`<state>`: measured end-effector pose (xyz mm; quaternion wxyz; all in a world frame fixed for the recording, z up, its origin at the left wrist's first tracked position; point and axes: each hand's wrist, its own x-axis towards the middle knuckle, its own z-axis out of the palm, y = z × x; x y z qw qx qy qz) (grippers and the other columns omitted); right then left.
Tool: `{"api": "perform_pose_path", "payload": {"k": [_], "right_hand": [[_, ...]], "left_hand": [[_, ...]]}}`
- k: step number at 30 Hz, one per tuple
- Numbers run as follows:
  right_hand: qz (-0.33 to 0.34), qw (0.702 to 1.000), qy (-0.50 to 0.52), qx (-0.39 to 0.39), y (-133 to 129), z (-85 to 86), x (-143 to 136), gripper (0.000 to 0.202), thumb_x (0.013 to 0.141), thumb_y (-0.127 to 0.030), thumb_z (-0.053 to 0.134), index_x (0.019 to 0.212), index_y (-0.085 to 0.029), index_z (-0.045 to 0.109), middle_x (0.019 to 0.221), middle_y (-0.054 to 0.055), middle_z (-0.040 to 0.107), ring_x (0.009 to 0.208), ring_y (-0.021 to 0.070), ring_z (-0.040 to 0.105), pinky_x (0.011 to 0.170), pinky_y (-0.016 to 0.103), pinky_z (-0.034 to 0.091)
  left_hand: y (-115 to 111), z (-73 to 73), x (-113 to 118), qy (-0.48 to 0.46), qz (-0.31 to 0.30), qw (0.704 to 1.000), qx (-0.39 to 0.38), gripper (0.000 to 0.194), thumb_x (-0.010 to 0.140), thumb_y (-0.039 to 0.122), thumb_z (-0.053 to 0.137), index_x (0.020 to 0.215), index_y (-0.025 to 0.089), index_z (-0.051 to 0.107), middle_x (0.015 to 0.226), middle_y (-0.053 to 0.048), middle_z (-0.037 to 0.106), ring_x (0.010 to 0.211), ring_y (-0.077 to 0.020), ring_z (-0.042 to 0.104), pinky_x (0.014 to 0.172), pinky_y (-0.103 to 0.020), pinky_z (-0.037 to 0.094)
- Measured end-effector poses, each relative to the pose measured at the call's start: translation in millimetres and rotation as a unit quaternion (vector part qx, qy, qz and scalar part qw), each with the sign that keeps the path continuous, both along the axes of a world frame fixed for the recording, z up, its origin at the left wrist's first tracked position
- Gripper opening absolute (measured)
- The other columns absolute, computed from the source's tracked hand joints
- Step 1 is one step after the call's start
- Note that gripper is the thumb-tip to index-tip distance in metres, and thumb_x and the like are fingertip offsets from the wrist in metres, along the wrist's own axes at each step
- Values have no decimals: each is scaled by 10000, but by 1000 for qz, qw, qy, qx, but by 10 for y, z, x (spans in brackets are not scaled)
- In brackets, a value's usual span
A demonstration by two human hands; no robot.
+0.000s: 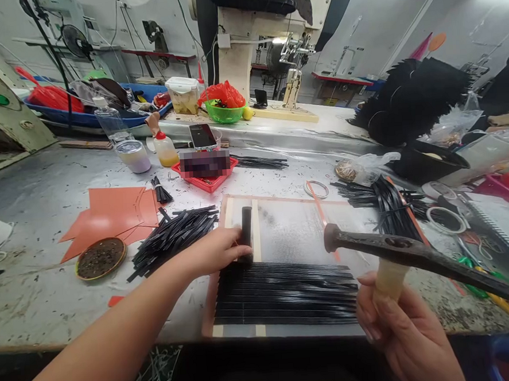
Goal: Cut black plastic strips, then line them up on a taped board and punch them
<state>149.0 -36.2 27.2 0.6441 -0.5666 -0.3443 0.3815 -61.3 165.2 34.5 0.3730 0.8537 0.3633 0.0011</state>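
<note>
My left hand (230, 248) pinches a dark, narrow upright bar (246, 221) between thumb and fingers; its exact kind I cannot make out. The bar stands on a flat board (289, 228) with pale tape strips, just behind a row of black strips (287, 295) laid side by side. In my right hand (407, 330) is a hammer (370, 242), gripped by its pale handle, the dark metal head raised over the right side of the board. Left of the board lies a loose pile of black strips (175, 238).
Orange sheets (117, 207) and a round dark-filled dish (101, 258) lie at left. A red tray (208, 182), glue bottle (164, 150) and phone (202, 136) stand behind. Bundled black strips (391, 211) and a tape roll (446, 220) are at right. A sewing machine (238, 59) rises at the back.
</note>
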Motion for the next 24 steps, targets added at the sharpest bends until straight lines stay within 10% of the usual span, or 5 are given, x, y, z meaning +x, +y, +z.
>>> {"api": "perform_pose_path", "payload": {"k": [19,24], "right_hand": [[-30,998,12,-50,27,97,-203,271,743,-448,645,886,-218,623,547,-39,445,456,78,373,417,187,311],[-16,988,-143,-62,83,84,-84,242,776,-443,595,895,-237,634,585,-15,510,496,111,446,441,209,372]], "left_hand": [[-21,-7,4,6,-4,999,32,250,787,433,442,723,194,476,772,-57,615,719,-217,565,629,-296,409],[-69,-16,-14,-9,-9,999,53,213,801,388,476,732,190,516,786,-47,628,729,-212,574,628,-282,404]]}}
